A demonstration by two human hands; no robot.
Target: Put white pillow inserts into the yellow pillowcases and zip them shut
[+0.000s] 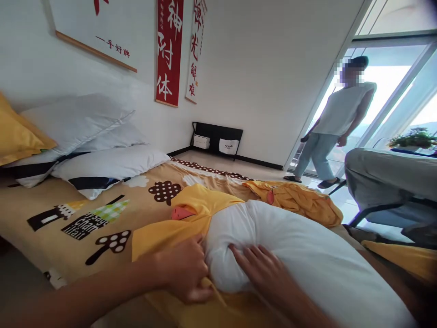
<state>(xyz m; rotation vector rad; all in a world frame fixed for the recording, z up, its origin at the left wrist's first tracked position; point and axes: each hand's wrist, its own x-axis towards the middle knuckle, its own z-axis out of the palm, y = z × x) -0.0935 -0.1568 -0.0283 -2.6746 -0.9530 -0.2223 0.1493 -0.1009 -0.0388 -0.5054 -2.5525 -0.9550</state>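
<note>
Pillow (307,255) on the bed (51,228), barely started into the yellow pillowcase (194,205): most still bare. Left hand (186,269) clenched on the case's opening; right hand (264,269) flat, pressing the pillow.

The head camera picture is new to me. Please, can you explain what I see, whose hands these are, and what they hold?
There is no machine here. A person wears one camera on the head, so it looks forward and down at that person's own bare hands. The left hand grips the edge of a yellow pillowcase. The right hand lies flat, fingers spread, pressing on a white pillow that sits partly inside the pillowcase. Both lie on a bed with a patterned sheet. More pillows are stacked near the wall. Another yellow cloth lies further back. A different person stands by the glass door.
</note>
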